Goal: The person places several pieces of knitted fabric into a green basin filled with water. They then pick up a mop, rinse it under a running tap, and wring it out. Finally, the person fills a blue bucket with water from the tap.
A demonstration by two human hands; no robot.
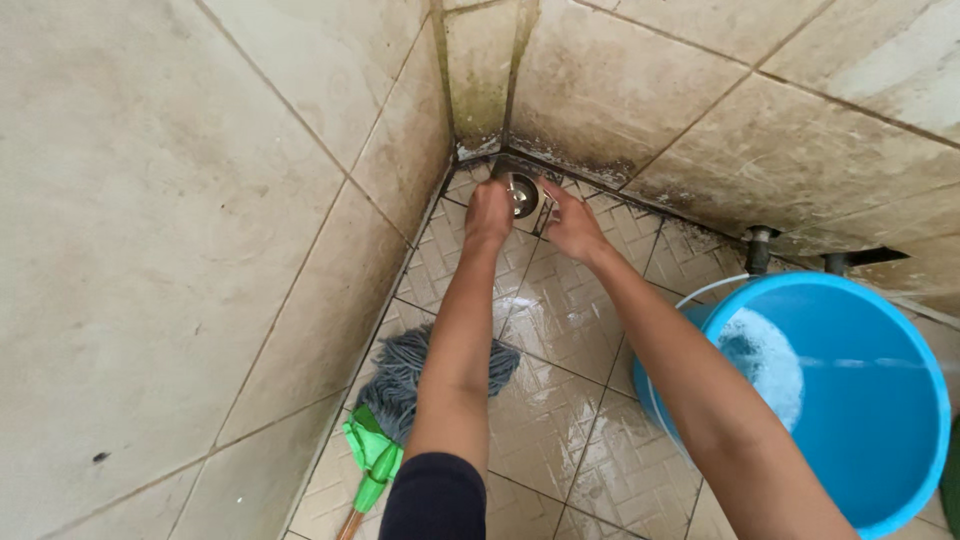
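**Both hands at the corner floor drain**

The left hand [489,212] and the right hand [572,226] reach together into the corner of the tiled floor [560,330], where a round metal floor drain [521,194] sits at the foot of the stained walls [180,220]. The left hand is curled shut over the drain's left edge; the right hand's fingers rest bent at its right edge. Whether either truly grips the metal I cannot tell.

The floor looks wet and glossy, so a foot could slip while leaning this far forward, and wet fingers might lose the metal piece.

A grey string mop [400,375] with a green clamp lies under the left forearm, crowding that side. A blue bucket [880,400] of foamy water stands just beside the right arm; an elbow could knock it.
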